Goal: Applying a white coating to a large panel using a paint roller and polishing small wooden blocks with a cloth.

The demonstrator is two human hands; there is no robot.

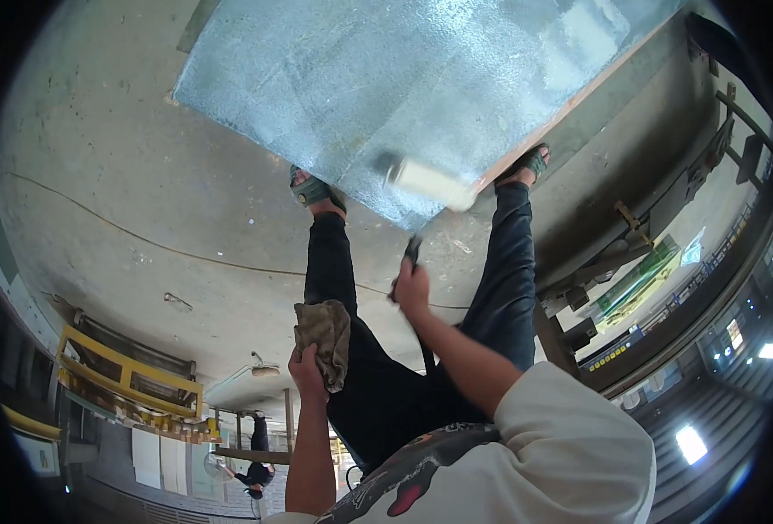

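Concrete floor of a workshop, seen from above, bearing a broad blue-grey panel that extends past the upper edge of the view; whether it lies flat on the floor or on a low support cannot be told. Its visible face is mostly glossy and finely textured, which suggests that a wet coat covers much of it; paler patches toward the upper right look uneven and may be what is left, though the far end is out of view. To the lower left stands a yellow metal frame. A paint roller, its white sleeve blurred, is over the panel's near corner; contact cannot be judged. The right hand is closed around the roller's dark handle. A crumpled brown rag is pinched between thumb and fingers of the left hand, beside the left leg. Sandals flank the panel's near end.
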